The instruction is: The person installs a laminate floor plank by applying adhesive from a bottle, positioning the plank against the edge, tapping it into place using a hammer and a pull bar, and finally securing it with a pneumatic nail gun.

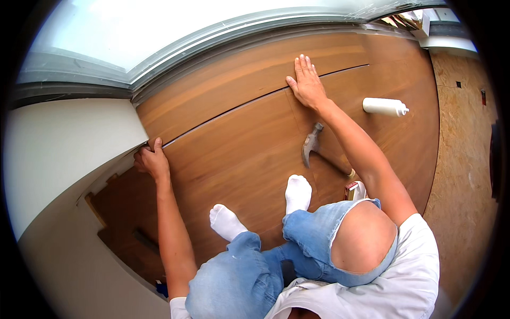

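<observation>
A long brown wooden floorboard (223, 98) lies along the window side, with a narrow dark gap between it and the neighbouring flooring (239, 143). My right hand (308, 85) rests flat across the gap, fingers stretched out and close together, mostly on the board. At the board's left end, by the white wall corner, my left hand (154, 160) is closed around the end edge, thumb on top; its other fingers are partly hidden. A claw hammer (312, 143) lies on the floor beneath my right forearm, its handle partly covered by the arm.
A white squeeze bottle (383, 107) lies on its side right of my right arm. A small red-and-white box (352, 190) sits by my knee. The white wall (69, 154) borders the left, the window frame (239, 29) the far side, and bare wood-chip panelling (457, 138) the right.
</observation>
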`<state>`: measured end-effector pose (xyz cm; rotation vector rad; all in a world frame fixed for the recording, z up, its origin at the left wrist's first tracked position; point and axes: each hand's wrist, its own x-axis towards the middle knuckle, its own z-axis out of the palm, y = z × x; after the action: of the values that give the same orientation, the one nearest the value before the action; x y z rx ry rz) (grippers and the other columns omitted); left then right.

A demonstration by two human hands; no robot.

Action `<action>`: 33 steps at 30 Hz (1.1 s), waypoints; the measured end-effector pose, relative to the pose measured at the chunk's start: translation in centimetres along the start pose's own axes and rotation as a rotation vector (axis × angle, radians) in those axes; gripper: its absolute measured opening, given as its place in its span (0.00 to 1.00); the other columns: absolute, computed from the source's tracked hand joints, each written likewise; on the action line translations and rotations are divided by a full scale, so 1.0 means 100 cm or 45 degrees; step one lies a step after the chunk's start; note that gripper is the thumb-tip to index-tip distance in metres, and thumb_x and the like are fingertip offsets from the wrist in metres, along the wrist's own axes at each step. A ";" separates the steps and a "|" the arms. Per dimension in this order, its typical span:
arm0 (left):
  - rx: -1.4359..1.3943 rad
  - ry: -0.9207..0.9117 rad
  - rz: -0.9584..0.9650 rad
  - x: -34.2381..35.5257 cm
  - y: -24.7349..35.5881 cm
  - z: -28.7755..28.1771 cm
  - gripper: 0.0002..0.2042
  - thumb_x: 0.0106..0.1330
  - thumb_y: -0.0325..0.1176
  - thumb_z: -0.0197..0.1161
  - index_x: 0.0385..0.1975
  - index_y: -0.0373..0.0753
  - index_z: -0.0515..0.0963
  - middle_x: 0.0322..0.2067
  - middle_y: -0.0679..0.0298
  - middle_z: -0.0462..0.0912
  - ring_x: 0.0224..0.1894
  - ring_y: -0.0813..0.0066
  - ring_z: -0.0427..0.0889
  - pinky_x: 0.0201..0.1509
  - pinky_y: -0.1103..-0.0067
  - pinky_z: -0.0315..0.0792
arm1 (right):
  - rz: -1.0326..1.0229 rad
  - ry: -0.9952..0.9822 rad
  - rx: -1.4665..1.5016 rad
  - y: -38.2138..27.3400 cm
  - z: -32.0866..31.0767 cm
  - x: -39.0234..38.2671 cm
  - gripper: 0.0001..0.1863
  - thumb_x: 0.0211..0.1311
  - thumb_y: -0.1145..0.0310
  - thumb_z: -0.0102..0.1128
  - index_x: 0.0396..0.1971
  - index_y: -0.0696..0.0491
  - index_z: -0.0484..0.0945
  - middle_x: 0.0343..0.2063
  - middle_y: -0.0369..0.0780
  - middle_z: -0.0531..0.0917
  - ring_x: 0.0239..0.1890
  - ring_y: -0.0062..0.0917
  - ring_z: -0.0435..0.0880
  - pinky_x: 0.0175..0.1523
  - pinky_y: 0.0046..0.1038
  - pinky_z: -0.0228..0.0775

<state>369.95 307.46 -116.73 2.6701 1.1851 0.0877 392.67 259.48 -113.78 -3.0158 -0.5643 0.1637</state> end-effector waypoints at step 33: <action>-1.648 -0.657 0.014 -0.087 -0.014 -0.225 0.26 0.66 0.34 0.72 0.60 0.26 0.74 0.52 0.58 0.83 0.54 0.70 0.80 0.63 0.74 0.72 | 0.957 0.538 2.940 0.043 -0.075 -0.078 0.13 0.70 0.63 0.67 0.48 0.52 0.80 0.45 0.35 0.86 0.50 0.25 0.84 0.57 0.31 0.77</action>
<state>359.84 305.87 -94.84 1.4153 0.5764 0.1057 387.86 252.23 -105.97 -0.7394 0.5680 0.0646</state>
